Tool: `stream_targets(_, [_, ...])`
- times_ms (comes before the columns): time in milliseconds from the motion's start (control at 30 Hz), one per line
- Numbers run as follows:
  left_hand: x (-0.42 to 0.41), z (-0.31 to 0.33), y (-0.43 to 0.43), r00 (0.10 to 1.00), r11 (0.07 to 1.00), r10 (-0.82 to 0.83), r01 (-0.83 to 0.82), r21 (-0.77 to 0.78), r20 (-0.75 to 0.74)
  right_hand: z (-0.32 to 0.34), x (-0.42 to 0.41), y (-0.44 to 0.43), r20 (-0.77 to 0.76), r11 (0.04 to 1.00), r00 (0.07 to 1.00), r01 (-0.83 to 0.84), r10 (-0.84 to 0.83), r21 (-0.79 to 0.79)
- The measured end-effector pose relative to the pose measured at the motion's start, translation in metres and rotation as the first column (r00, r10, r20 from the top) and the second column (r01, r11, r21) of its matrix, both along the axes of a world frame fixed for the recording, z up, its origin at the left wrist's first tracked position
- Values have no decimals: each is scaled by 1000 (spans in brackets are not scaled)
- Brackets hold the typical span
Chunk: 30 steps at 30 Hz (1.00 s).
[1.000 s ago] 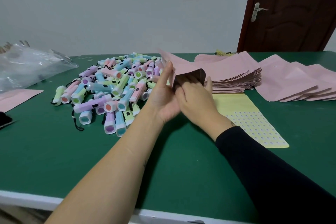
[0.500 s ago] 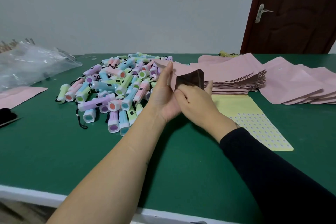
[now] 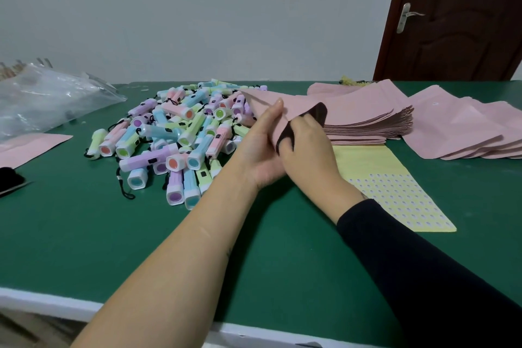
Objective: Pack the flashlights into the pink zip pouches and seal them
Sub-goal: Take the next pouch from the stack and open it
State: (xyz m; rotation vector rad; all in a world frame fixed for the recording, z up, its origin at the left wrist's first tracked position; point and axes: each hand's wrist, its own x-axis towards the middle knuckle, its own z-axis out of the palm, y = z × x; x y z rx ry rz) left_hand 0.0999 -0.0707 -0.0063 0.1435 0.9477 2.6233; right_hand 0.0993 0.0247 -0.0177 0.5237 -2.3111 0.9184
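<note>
A heap of small pastel flashlights [image 3: 180, 138] with black wrist cords lies on the green table, left of centre. Both my hands hold one pink zip pouch [image 3: 285, 106] just above the table, at the heap's right edge. My left hand [image 3: 261, 144] grips the pouch's near left side with the thumb raised. The fingers of my right hand [image 3: 306, 147] reach into its mouth, and the dark inner lining shows. A stack of flat pink pouches [image 3: 367, 118] lies right behind my hands.
More pink pouches [image 3: 463, 127] are spread at the right. A yellow sheet of small stickers [image 3: 392, 186] lies under my right wrist. A clear plastic bag [image 3: 48, 99], one pink pouch [image 3: 31, 147] and a black object [image 3: 10, 181] are at the left. A brown door [image 3: 457, 17] stands behind.
My right fingers have pushed further into the pouch's mouth, spreading it wider. Both hands stay in nearly the same place.
</note>
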Motion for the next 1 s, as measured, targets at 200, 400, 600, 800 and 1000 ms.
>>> stream_targets(200, [0, 8, -11, 999, 997, 43, -41, 59, -29, 1, 4, -1, -87, 999, 996, -16, 12, -47])
stream_targets(400, [1, 23, -63, 961, 869, 272, -224, 441, -47, -4, -4, -8, -48, 992, 994, -99, 96, -81])
stream_targets(600, [6, 20, -79, 964, 793, 259, -173, 584, -66, -17, -23, -49, 343, 892, 904, -356, 253, 278])
stream_targets(800, [5, 19, -76, 971, 788, 231, -154, 596, -55, -16, -25, -75, 424, 852, 873, -399, 241, 338])
stream_targets(1000, [4, 20, -72, 971, 827, 230, -160, 538, -65, -12, -32, -74, 428, 911, 899, -252, 95, 326])
